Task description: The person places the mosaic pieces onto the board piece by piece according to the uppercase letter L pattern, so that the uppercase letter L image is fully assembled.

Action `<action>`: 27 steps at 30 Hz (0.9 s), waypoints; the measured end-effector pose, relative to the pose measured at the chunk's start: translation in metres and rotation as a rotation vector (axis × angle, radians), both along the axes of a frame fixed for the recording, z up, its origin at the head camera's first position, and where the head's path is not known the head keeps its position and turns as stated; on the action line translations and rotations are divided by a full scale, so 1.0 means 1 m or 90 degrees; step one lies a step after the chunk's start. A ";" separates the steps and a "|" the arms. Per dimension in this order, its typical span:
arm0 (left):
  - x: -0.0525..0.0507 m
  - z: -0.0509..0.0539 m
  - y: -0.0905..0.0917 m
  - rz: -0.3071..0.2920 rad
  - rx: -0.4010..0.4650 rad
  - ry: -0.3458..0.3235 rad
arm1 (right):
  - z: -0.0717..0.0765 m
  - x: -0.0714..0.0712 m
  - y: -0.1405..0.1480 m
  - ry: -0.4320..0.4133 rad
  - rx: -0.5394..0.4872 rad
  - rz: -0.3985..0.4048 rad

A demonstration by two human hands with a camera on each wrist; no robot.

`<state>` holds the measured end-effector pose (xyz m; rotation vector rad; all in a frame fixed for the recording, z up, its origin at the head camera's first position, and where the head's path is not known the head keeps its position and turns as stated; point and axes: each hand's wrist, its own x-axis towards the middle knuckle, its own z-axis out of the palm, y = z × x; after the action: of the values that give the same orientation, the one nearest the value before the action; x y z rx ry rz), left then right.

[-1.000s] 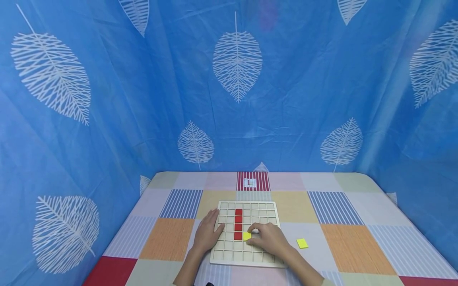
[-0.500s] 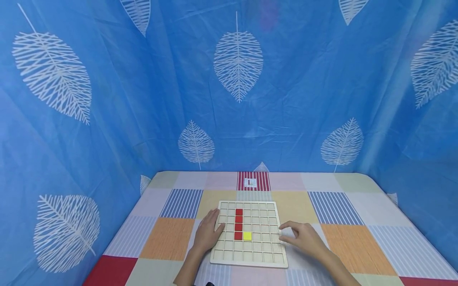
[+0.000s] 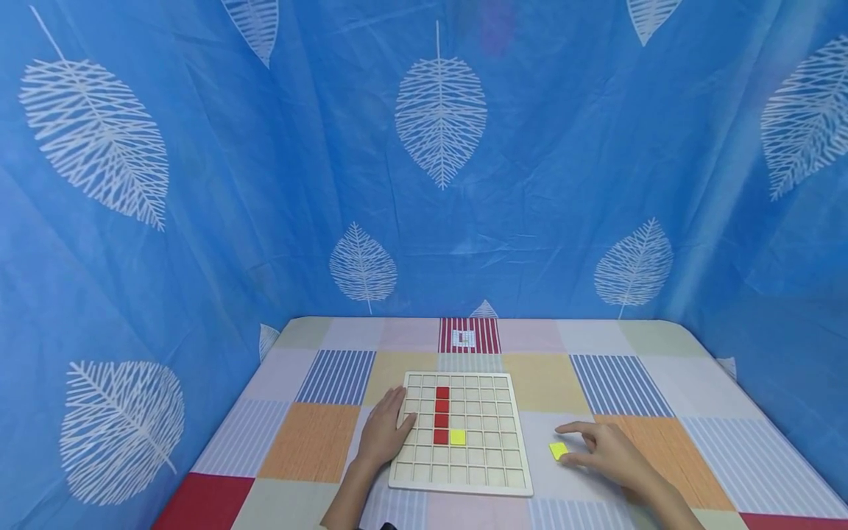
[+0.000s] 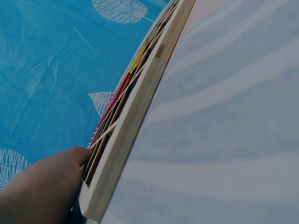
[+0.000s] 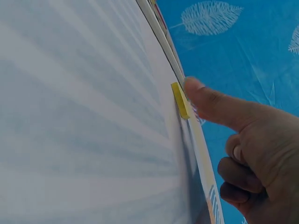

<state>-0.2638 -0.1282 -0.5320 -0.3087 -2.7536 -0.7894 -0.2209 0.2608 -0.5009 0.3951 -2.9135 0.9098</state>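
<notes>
A pale wooden grid board [image 3: 490,456] lies on the table, with a column of several red square tiles [image 3: 441,407] in its cells. One yellow tile [image 3: 458,437] sits in the cell right of the lowest red one. My left hand [image 3: 382,434] rests along the board's left edge, fingers extended. Beyond the right edge, a second yellow tile [image 3: 558,450] lies on the cloth. My right hand [image 3: 609,453] is over it, thumb at its near side and index finger apart from its far side. In the right wrist view the thumb [image 5: 210,100] is beside this tile [image 5: 181,101]; other fingers are curled.
A patchwork cloth [image 3: 550,375] covers the table. Near the far edge lies a small white card [image 3: 464,338] with a printed grid and an L-like mark. Blue leaf-patterned curtains [image 3: 530,184] surround the table on the back and sides.
My right hand has let go of the yellow tile in the board, moved right past the edge and come down around the loose yellow tile. My left hand has stayed in place.
</notes>
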 end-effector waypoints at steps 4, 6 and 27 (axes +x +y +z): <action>0.000 -0.001 0.000 -0.001 0.000 0.000 | -0.002 0.001 0.002 -0.007 0.029 -0.013; 0.000 0.000 0.001 -0.001 0.000 0.000 | -0.003 0.001 0.002 -0.010 0.031 -0.016; 0.001 0.001 0.002 0.005 -0.006 -0.004 | 0.004 -0.016 -0.066 0.150 -0.041 0.060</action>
<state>-0.2631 -0.1266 -0.5311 -0.2985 -2.7631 -0.7773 -0.2374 0.1949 -0.4973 0.5961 -2.6653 0.8992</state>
